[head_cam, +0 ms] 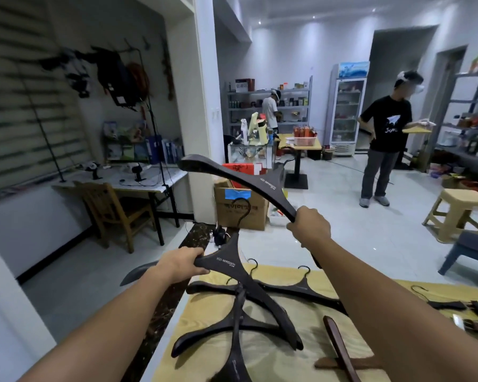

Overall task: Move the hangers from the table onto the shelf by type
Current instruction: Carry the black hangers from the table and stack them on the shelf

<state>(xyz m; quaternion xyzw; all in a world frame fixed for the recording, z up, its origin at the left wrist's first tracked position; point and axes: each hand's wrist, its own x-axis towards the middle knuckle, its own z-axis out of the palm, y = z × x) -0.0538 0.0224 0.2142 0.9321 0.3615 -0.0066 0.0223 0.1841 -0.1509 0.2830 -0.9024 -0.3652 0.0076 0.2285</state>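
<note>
My left hand (185, 261) is gripping a smooth black coat hanger (226, 260) just over the yellow table (315, 326), hook pointing up. My right hand (311, 226) is squeezing the tip of a second black hanger (240, 176), slanting up and left. The shelf (467, 102) is maybe that grey one far right.

Cardboard box (224, 212), wooden chair (113, 208), beige stool (464, 195), fridge (347, 114).
</note>
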